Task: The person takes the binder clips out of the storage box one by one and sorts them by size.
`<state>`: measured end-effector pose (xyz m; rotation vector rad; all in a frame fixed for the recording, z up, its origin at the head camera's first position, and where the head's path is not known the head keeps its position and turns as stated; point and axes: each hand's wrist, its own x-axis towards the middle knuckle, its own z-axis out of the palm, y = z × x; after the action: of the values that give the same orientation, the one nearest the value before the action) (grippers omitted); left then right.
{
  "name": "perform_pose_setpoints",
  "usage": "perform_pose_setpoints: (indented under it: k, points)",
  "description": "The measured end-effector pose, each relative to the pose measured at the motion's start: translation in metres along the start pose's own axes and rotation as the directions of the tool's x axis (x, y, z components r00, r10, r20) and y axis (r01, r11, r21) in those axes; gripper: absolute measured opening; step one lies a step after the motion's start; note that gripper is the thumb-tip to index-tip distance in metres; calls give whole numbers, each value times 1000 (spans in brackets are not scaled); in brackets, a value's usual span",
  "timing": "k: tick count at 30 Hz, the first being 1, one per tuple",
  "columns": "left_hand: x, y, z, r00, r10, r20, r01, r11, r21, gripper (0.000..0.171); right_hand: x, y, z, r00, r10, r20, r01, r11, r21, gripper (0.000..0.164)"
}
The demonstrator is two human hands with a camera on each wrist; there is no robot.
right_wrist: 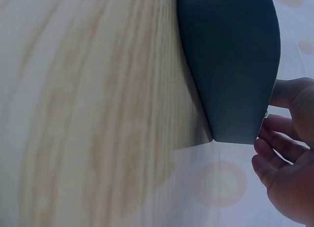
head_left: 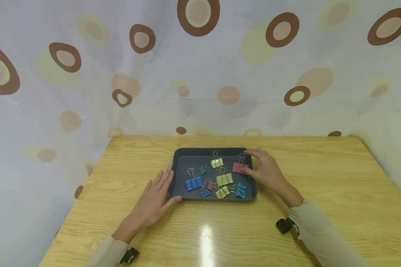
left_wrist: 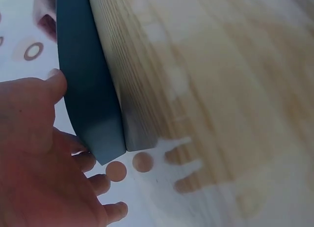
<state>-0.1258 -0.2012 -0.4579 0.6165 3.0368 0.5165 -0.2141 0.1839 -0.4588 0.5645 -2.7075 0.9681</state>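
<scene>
A dark grey tray (head_left: 194,155) holds several binder clips. My right hand (head_left: 269,170) reaches over its right wall, with thumb and forefinger spanning a pink binder clip (head_left: 238,167); the thumb is on its body and the forefinger at its wire handles. In the right wrist view a bit of wire shows at the rim, beside the fingers. My left hand (head_left: 152,204) lies with straight fingers along the tray's left side, its thumb by the front left corner. Near that side is a large blue binder clip (head_left: 194,183).
Yellow binder clips (head_left: 224,180) lie mid-tray, with a teal binder clip (head_left: 241,190) at the front right. Smaller clips lie between them, including a small blue binder clip (head_left: 205,193). The tray stands on a wooden table (head_left: 320,178); a patterned curtain (head_left: 207,66) hangs behind.
</scene>
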Motion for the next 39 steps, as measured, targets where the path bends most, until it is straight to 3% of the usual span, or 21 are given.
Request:
perform_pose_setpoints:
  k: [9, 20, 27, 39]
  points:
    - [1, 2, 3, 1000, -16, 16, 15, 999, 34, 87, 5, -3, 5, 999, -33, 25, 32, 999, 36, 51]
    - [2, 5, 3, 999, -35, 14, 35, 999, 3, 87, 11, -5, 15, 985, -47, 165, 47, 999, 1, 44]
    - [2, 5, 2, 999, -40, 16, 40, 999, -7, 87, 13, -5, 14, 967, -99, 235, 104, 995, -8, 28]
    - [1, 8, -1, 999, -42, 21, 42, 999, 24, 85, 12, -5, 13, 957, -131, 258, 142, 989, -26, 21]
